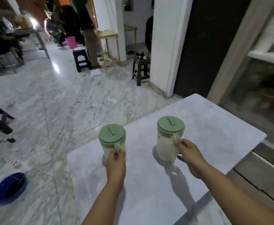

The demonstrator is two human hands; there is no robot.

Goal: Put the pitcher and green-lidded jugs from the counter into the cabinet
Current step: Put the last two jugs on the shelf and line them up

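The left hand [116, 161] is closing around the handle of the left jug [112, 140], fingers pinched on the pale loop just below the lid, while the right hand [190, 157] is grasping the handle of the right jug [168, 140] in the same way, thumb and fingertips wrapped on its upper part. Each jug is standing directly ahead of its own hand, with its handle turned back toward the person, so neither arm is needing to cross over; the left jug is sitting nearer the surface's front-left edge and the right one a little farther in. Both are upright, their long axes vertical, and both appear to be resting on the surface [214, 135], though a slight lift cannot be ruled out. They are tall cylinders of translucent, cream-tinted plastic, smooth-walled, each capped by a round matte green lid with a raised bar on top. The surface beneath them is looking like pale, faintly mottled stone with rounded corners. The cabinet [263, 62] is lying off to the right, beyond the right hand, its glass front and white shelf blurred; judging from this layout, the coming move is calling for a lift and a swing rightward. No pitcher is showing in view.
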